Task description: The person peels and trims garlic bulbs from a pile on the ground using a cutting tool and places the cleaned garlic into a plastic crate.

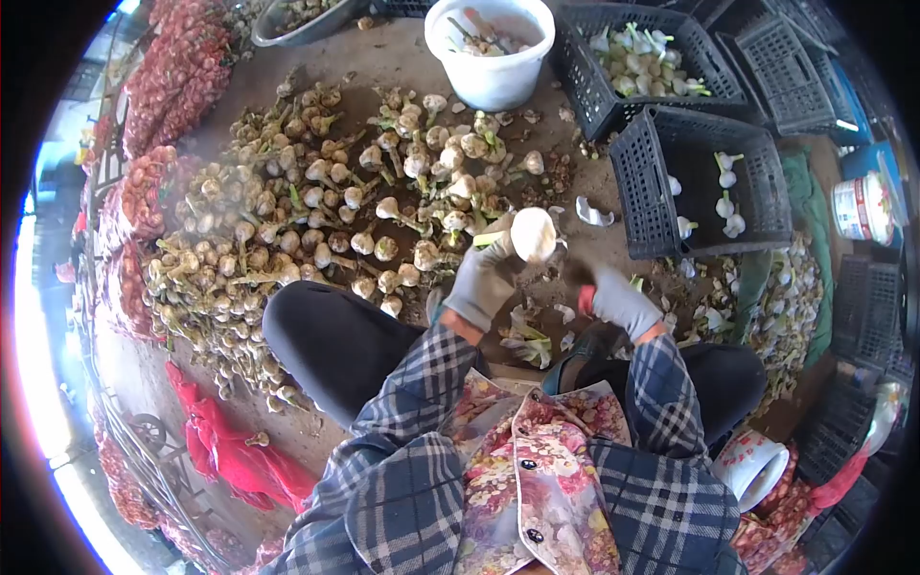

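Note:
My left hand [482, 286], in a pale grey work glove, is closed on the green stem of a garlic bulb [534, 236]. The bulb is white and peeled-looking, paler than the soiled ones on the ground. To its right, my right hand [621, 303], also gloved, is closed around a small red-handled tool [586, 299]. Its far end is a dark blur, so I cannot make out its kind. Below the hands, between my knees, lie stripped leaves and skins [527, 340]. A big heap of unpeeled garlic [316, 206] spreads over the floor on the left.
A black crate [652, 225] at right holds several cleaned bulbs; another crate [585, 91] behind it holds more. A white bucket [489, 77] stands ahead. Red net sacks [182, 81] line the left side, with a pink net bag [225, 441] below. Trimmings [781, 307] lie at right.

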